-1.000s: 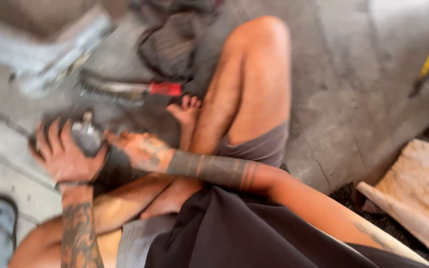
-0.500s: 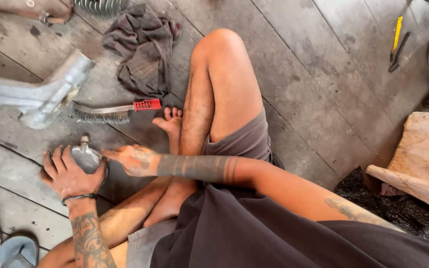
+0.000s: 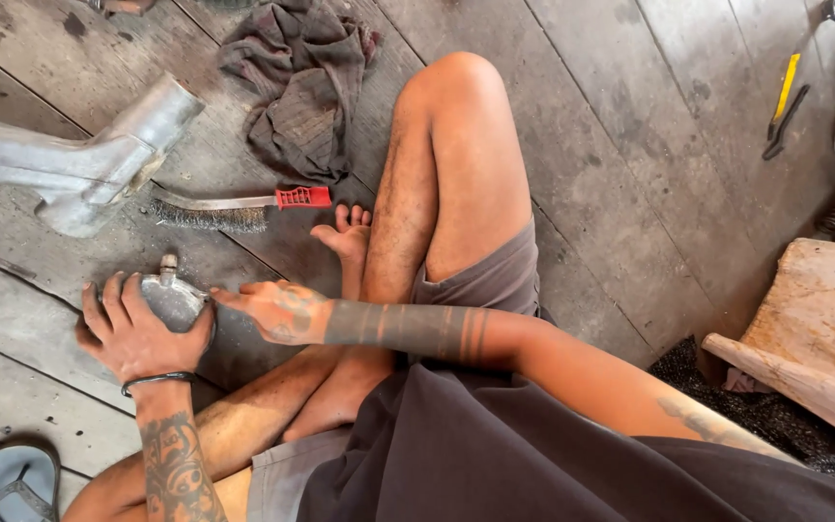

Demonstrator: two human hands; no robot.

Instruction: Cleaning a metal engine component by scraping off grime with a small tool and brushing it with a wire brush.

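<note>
Holding a small grey metal casting (image 3: 174, 298) against the plank floor (image 3: 630, 145), the left hand (image 3: 137, 333) has its fingers spread over the part's near side; its grip is closed on the casting, palm down. A short stub sticks up at the far end of the part. The right hand (image 3: 273, 311) lies just beside it on the person's right, fingertips touching the casting's edge, fingers extended rather than curled; it holds nothing.

Step in hand, as judged: steadying and feeling the part, between cleaning passes. Grey dust lies on the floor around it.

Wire brush (image 3: 234, 208) with red handle rests on the floor just beyond the casting, bristles down, untouched. Larger aluminium housing (image 3: 79, 159) lies farther out to the left. Dark rag (image 3: 306, 82) crumpled beyond the brush. Yellow-handled tool (image 3: 783, 97) well apart at upper right; wooden block (image 3: 814, 338) at right.

Next move, judged: if brushing resumes, the right hand must reach forward past the casting to the red handle while the left keeps the part pinned. The part is small and rounded, so it may skid under brush strokes.
</note>
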